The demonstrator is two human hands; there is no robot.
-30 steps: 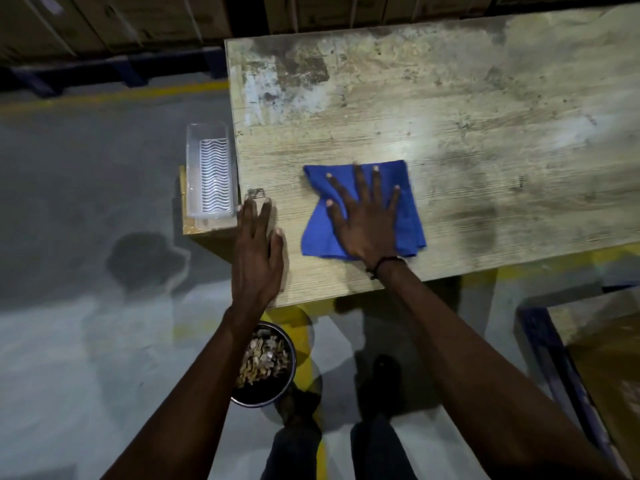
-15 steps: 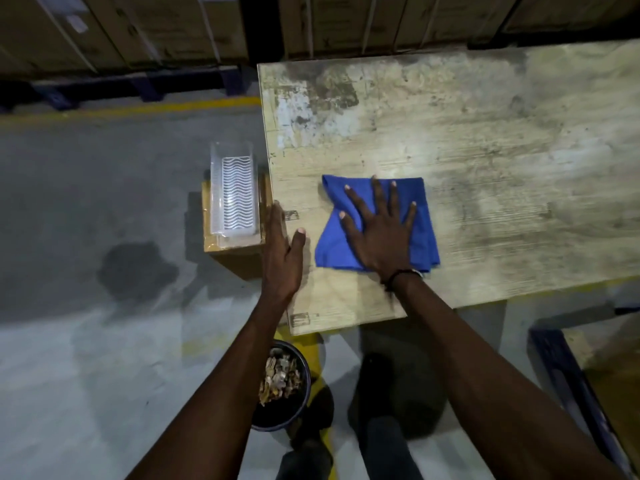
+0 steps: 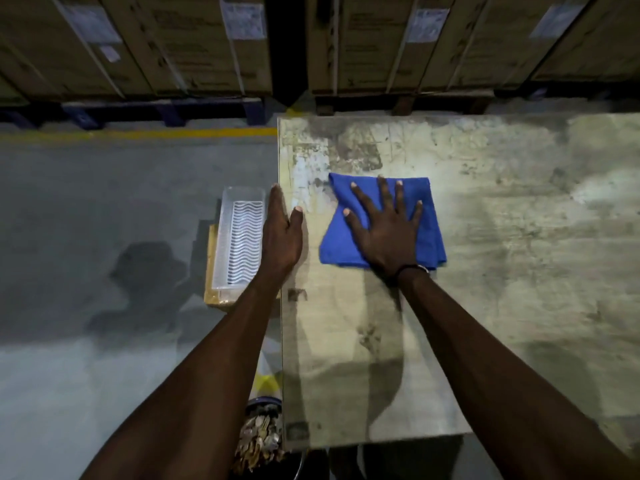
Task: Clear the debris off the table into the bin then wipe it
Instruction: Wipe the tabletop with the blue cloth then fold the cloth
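A folded blue cloth (image 3: 429,206) lies on the worn, stained wooden table (image 3: 502,271), near its left side. My right hand (image 3: 386,228) presses flat on the cloth with its fingers spread. My left hand (image 3: 280,237) rests flat along the table's left edge, fingers straight and together, holding nothing. On the floor under the table's near left corner stands a dark round bin (image 3: 259,438) with pale debris in it, partly hidden by my left forearm and the tabletop.
A clear plastic tray (image 3: 242,244) with a wavy insert sits on a cardboard box (image 3: 211,292) just left of the table. Stacked cartons on pallets (image 3: 173,46) line the back. A yellow line (image 3: 173,133) crosses the grey floor.
My right hand has pushed the blue cloth farther up the table. My left hand has slid forward along the left edge. The view has tilted up, showing more of the table and cartons.
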